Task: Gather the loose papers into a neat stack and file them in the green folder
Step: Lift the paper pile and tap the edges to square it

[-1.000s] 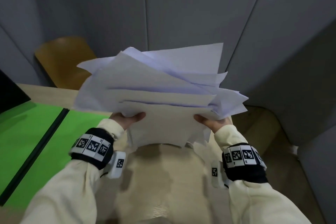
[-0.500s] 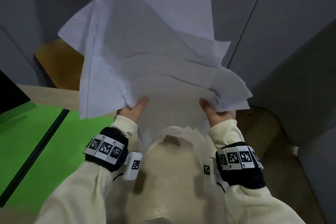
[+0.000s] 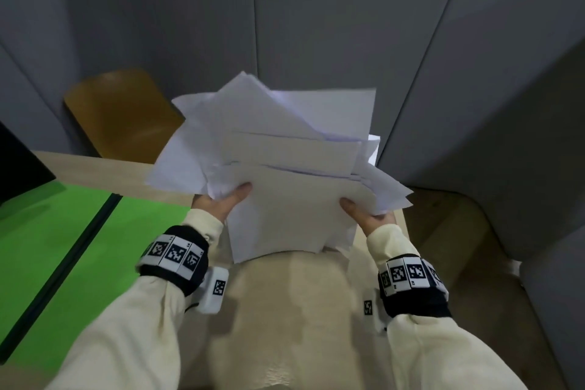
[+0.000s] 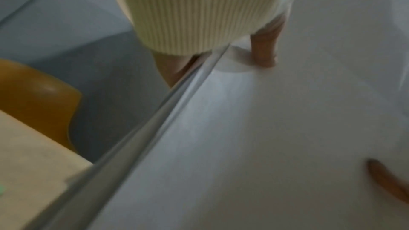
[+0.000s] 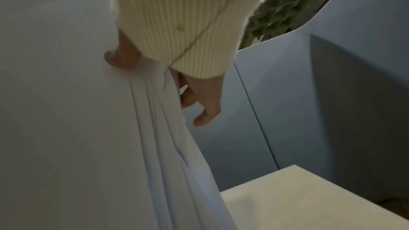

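An untidy bundle of white papers (image 3: 285, 174) hangs in the air above the table's far right corner, its sheets fanned out at different angles. My left hand (image 3: 221, 204) grips its left edge, thumb on top. On the other side my right hand (image 3: 364, 217) holds the right edge the same way. In the left wrist view the thumb presses on the top sheet of the papers (image 4: 265, 128); in the right wrist view the fingers curl under the papers (image 5: 66, 111). The green folder (image 3: 72, 247) lies open on the table at the left.
The light wooden table (image 3: 95, 171) ends just beyond the folder. A brown chair (image 3: 123, 114) stands behind it, against grey wall panels (image 3: 316, 25). A dark object (image 3: 19, 168) sits at the far left edge.
Half a second ago the bundle stood tipped up, tall in front of me. It has dropped back down to a flatter tilt. Both hands keep their hold on its edges.
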Demonstrator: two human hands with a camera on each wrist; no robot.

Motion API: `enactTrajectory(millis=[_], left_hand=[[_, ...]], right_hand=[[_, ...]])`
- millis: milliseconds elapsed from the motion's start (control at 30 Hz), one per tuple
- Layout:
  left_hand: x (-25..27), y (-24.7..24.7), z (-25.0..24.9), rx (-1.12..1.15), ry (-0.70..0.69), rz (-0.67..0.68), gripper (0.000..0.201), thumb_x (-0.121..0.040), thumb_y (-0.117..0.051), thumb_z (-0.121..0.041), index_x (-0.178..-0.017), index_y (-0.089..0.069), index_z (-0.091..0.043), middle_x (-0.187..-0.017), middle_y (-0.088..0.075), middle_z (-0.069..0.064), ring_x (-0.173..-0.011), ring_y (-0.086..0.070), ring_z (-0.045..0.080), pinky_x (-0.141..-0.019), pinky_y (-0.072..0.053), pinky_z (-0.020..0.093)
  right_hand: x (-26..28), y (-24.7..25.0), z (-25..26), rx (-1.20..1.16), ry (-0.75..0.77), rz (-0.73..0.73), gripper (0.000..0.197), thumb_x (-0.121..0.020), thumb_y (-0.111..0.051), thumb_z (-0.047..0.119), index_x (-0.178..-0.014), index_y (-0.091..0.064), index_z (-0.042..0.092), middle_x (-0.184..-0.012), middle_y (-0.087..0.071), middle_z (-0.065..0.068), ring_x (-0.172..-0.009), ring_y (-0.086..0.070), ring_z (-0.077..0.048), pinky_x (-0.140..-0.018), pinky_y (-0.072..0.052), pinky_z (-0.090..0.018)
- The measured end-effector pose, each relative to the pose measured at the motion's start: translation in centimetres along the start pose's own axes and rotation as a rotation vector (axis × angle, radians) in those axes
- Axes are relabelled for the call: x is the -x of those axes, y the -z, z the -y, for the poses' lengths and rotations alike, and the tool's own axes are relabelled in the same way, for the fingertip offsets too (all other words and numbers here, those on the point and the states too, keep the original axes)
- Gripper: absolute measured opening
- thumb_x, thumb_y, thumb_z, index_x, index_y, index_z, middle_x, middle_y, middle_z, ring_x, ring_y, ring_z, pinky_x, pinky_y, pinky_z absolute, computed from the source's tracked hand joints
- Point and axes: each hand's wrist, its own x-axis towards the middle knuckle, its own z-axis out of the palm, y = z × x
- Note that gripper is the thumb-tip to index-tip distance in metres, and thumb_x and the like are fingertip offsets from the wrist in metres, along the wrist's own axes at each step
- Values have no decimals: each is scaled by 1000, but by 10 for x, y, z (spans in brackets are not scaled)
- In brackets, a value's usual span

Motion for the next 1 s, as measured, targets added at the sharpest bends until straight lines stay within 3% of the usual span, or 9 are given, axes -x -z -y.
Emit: enactTrajectory(millis=[233, 333, 433, 567, 633, 700, 767, 867, 1000], left_hand=[[-13, 0, 14, -72, -11, 3, 115, -17, -83, -68, -111, -62, -5, -106, -70, 14, -99, -67, 31, -94, -53, 43], [-8, 2, 8, -165, 19, 1, 94, -39, -86, -57, -112, -61, -4, -107, -69, 14, -100, -65, 31, -94, -52, 39], [-11, 6, 8, -152, -21, 40, 101, -27, -85, -62, -112, -62, -11, -107, -71, 11, -100, -67, 30, -93, -53, 43], [-28, 7, 18, -238, -8, 83, 123, -7, -83, -66, -116, -61, -13, -113, -69, 8, -103, -66, 27, -95, -53, 42], [-17, 4, 3, -318, -17, 99, 112, -25, -90, -57, -122, -56, -12, -121, -65, 7, -109, -63, 27, -98, -50, 40], [-13, 4, -4, -339, -1, 74, 87, -52, -89, -38, -125, -52, -9, -123, -61, 11, -114, -59, 28, -101, -47, 39], [-13, 7, -3, -327, 46, 30, 94, -50, -88, -43, -127, -51, -6, -126, -61, 12, -115, -59, 30, -101, -47, 39], [-10, 8, -1, -302, 86, -11, 119, -33, -81, -61, -131, -47, -3, -129, -60, 13, -116, -58, 32, -102, -46, 41], [-9, 2, 0, -273, 114, -21, 91, -66, -80, -44, -135, -43, 2, -136, -53, 16, -124, -52, 32, -105, -41, 34]], right_hand=[[-4, 7, 5, 70, 148, 48, 33, -66, -81, 5, -82, -65, 28, -76, -69, 13, -72, -64, -1, -63, -52, -9], [-4, 3, 3, 54, 168, 51, 34, -64, -82, 2, -79, -67, 29, -71, -70, 15, -65, -65, 2, -61, -52, -7], [-3, 7, 7, 65, 217, 75, 34, -63, -82, 3, -79, -69, 31, -66, -71, 18, -64, -66, 5, -62, -52, -10], [-7, -5, 3, 199, 116, 87, 52, -52, -90, 22, -95, -63, 26, -89, -69, 3, -80, -64, -11, -76, -55, -28], [-5, -17, 0, 237, -18, 61, 84, -42, -90, 36, -114, -54, 12, -105, -65, -8, -92, -62, -22, -86, -54, -36], [-6, -19, 1, 180, 3, 19, 59, -58, -87, 19, -106, -56, 6, -100, -64, -10, -86, -59, -21, -79, -53, -30], [-1, -17, 7, 136, 73, 41, 31, -67, -81, 5, -89, -60, 10, -87, -65, -5, -78, -60, -19, -67, -52, -20], [1, -15, 10, 13, 122, 99, 41, -67, -79, -1, -104, -64, 6, -93, -70, -7, -87, -67, -23, -82, -56, -35], [-3, -13, -2, -161, 56, 54, 53, -50, -88, 21, -98, -69, 12, -90, -72, -5, -82, -70, -20, -83, -57, -40]])
